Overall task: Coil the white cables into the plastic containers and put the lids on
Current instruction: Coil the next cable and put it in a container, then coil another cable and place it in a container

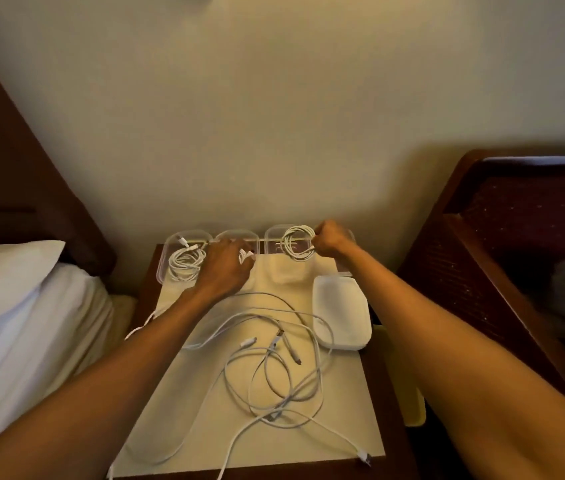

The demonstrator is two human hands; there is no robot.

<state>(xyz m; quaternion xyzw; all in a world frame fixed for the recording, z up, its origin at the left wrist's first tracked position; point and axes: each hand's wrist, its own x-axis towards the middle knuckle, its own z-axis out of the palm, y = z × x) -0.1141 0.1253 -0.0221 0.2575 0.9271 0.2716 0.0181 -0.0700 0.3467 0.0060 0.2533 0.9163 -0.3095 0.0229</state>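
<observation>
Clear plastic containers stand in a row at the back of the nightstand. The far-left container (166, 268) holds a coiled white cable (185, 263). My left hand (224, 266) rests over the second container (236, 235), fingers curled on white cable there. My right hand (331, 239) grips a coiled white cable (296, 245), holding it above the third container (274, 233). Several loose white cables (274, 372) lie tangled on the cloth in front. A stack of white lids (340, 311) sits at the right.
The nightstand (392, 441) is covered by a pale cloth (177, 393) and stands against a cream wall. A bed with white sheets (21, 313) is at the left; a dark wooden headboard (516, 244) is at the right. One cable end hangs off the front edge.
</observation>
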